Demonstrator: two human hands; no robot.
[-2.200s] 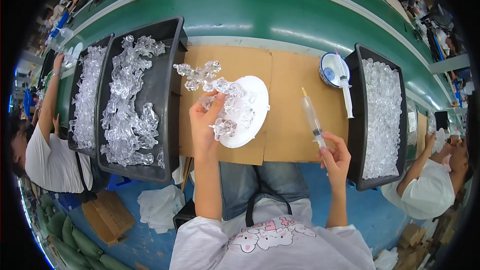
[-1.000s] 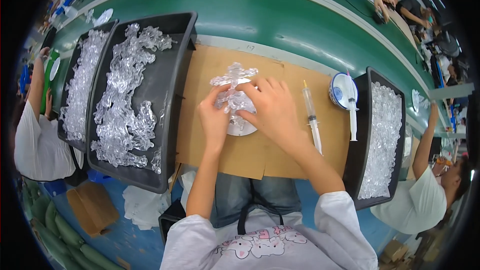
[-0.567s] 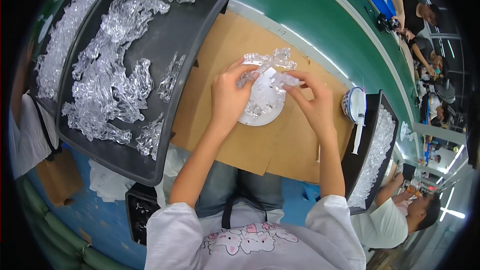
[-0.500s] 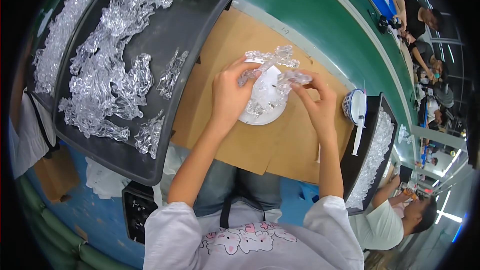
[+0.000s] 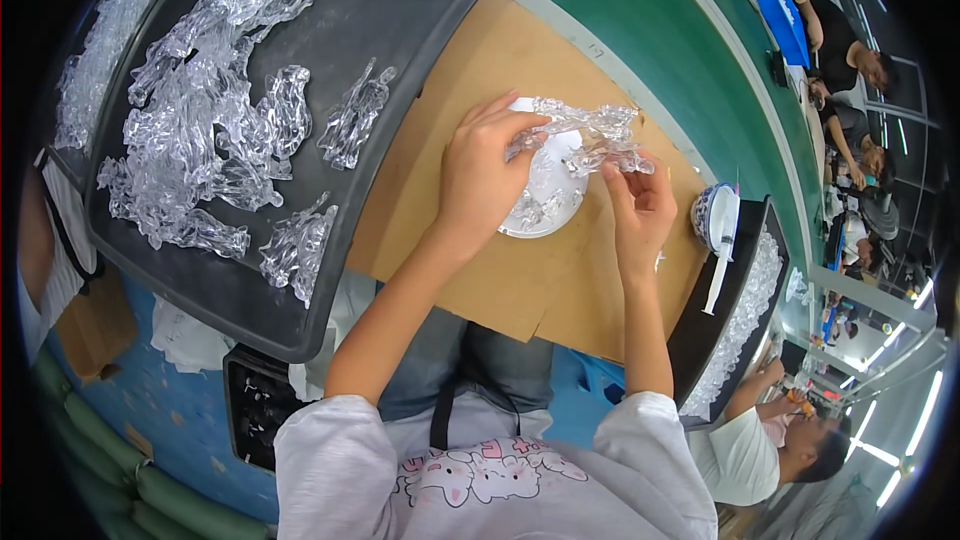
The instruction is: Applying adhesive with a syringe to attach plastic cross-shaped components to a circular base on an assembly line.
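Left hand (image 5: 478, 180) and right hand (image 5: 638, 212) both closed on a clear branched plastic piece (image 5: 580, 130), held just above a white round plate (image 5: 535, 202) on the brown cardboard sheet (image 5: 450, 140) that covers the surface; left grip pinches the piece's near end with thumb and fingers curled round it, right grip pinches the far end between thumb and fingertips, other fingers loosely folded, neither hand spread open; the piece is off the plate, lifted, spanning between the two hands; a few more small clear bits lie on the plate under it; big black tray (image 5: 400, 30) to the left full of similar clear pieces, some lying apart near its right wall; second black tray (image 5: 700, 330) at right with small clear parts, a white syringe-like tool (image 5: 722, 260) resting across its edge beside a small round dish (image 5: 705, 215); other people sit further along the green belt at upper right and lower right, not touching anything here; step looks like two-handed handling or separating of the piece over the plate, mid-way; next move likely needs a steady pinch at both ends and a careful twist or pull so brittle branches don't snap wrong or drop off the plate
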